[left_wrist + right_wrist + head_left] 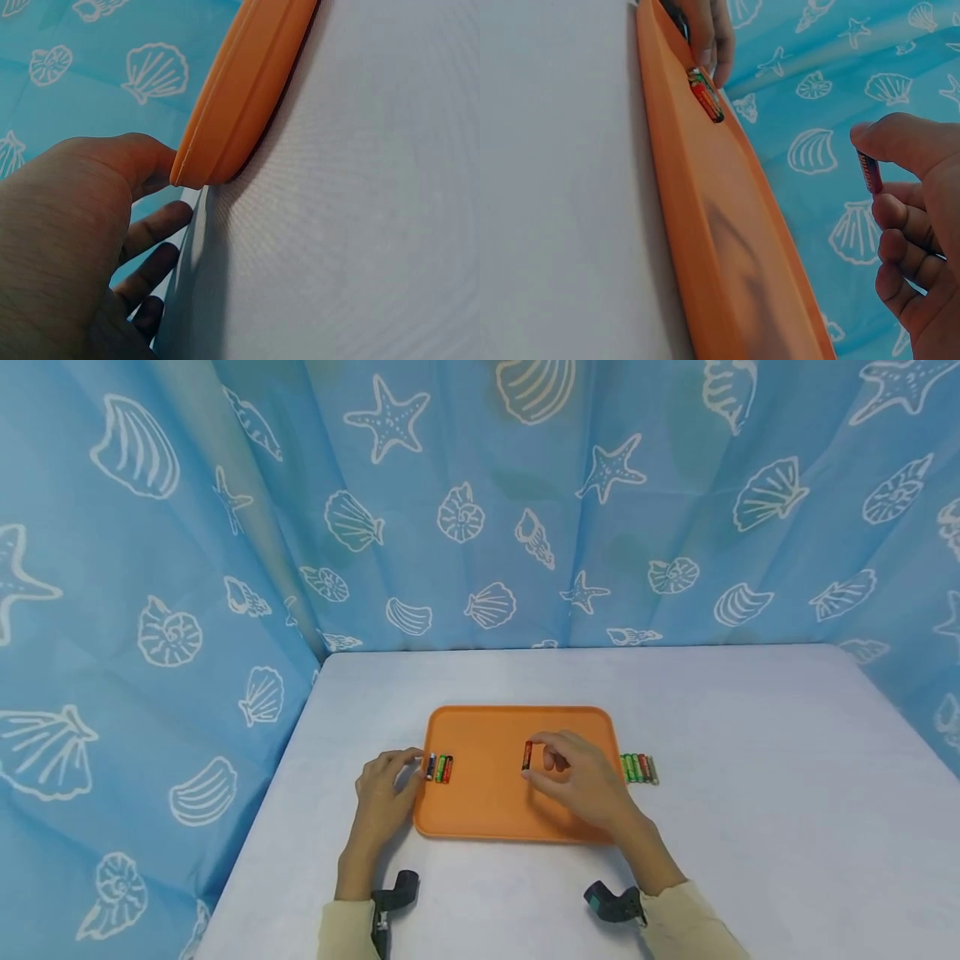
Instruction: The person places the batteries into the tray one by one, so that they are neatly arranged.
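Observation:
An orange tray (487,802) lies on a pale grey table (750,793). My right hand (536,766) pinches a red battery (527,755) between thumb and fingers, a little above the tray's middle; the right wrist view shows this battery (868,166) held upright. My left hand (412,767) is at the tray's left edge. Its thumb (146,161) rests against the outer rim (240,97) and its fingers (709,41) touch a dark battery (431,766). A green battery (440,768) and a red one (447,769) lie beside it on the tray.
Several more batteries (639,768), green, red and tan, lie in a row on the table just right of the tray. A blue curtain with shells and starfish (480,510) closes off the back and both sides. A camera strap sits on each wrist.

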`<move>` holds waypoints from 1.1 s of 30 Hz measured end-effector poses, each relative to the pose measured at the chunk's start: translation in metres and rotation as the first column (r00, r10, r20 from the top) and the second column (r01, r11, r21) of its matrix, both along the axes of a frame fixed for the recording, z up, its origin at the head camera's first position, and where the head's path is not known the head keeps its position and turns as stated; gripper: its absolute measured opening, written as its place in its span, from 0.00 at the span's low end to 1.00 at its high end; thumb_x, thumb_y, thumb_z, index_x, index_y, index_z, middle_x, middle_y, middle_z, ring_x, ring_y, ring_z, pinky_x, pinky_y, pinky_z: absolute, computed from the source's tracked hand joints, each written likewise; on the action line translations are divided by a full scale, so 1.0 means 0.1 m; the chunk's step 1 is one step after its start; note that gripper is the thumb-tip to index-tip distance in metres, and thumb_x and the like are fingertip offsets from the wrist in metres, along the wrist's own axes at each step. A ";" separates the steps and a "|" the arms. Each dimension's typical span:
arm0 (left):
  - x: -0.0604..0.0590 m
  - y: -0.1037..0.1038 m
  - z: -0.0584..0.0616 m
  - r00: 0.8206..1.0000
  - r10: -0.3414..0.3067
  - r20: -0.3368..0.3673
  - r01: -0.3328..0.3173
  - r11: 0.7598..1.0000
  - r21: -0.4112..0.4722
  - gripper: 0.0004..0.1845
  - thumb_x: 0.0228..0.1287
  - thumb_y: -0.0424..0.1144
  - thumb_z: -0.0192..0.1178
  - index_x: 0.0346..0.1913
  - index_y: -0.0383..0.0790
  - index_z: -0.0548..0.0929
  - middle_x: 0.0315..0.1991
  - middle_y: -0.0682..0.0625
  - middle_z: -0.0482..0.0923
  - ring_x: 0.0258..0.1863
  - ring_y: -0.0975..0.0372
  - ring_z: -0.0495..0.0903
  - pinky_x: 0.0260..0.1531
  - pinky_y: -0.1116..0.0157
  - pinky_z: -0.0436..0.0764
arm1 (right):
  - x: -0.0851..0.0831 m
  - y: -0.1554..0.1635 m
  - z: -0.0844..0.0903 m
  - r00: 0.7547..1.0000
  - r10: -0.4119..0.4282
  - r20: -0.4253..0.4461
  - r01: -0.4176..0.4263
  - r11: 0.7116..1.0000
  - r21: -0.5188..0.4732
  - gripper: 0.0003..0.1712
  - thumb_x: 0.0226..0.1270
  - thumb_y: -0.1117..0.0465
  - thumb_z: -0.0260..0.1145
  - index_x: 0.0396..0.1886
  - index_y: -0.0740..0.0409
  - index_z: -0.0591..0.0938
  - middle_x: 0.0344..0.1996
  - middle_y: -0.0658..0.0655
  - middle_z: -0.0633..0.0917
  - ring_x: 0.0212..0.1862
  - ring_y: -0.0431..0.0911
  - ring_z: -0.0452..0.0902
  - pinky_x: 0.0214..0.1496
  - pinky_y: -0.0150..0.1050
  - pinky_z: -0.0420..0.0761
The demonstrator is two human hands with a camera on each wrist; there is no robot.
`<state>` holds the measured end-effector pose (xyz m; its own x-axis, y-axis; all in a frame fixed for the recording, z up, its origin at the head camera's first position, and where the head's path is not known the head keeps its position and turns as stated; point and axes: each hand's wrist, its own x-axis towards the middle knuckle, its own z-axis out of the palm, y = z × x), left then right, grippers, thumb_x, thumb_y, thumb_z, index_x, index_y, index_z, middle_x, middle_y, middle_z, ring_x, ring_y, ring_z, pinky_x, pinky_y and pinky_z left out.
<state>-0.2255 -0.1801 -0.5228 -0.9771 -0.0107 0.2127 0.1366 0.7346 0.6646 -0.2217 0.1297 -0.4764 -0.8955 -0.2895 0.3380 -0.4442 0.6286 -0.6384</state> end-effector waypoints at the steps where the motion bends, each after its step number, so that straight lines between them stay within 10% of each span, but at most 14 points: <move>1: 0.00 0.00 0.00 1.000 -0.001 0.003 0.001 1.000 0.000 0.17 0.71 0.43 0.61 0.60 0.50 0.82 0.57 0.48 0.76 0.64 0.49 0.66 0.66 0.44 0.52 | 0.00 -0.02 0.00 1.000 0.009 0.003 -0.009 1.000 -0.010 0.27 0.60 0.50 0.76 0.57 0.52 0.81 0.30 0.44 0.74 0.36 0.42 0.70 0.36 0.36 0.73; 33: 0.00 0.01 -0.02 1.000 -0.001 -0.007 0.001 1.000 0.020 0.16 0.71 0.43 0.61 0.59 0.50 0.82 0.56 0.48 0.76 0.64 0.48 0.65 0.66 0.44 0.52 | -0.21 -0.72 -0.16 0.995 0.075 0.072 -0.080 0.994 0.076 0.28 0.61 0.46 0.74 0.58 0.52 0.82 0.20 0.44 0.71 0.25 0.38 0.66 0.29 0.35 0.69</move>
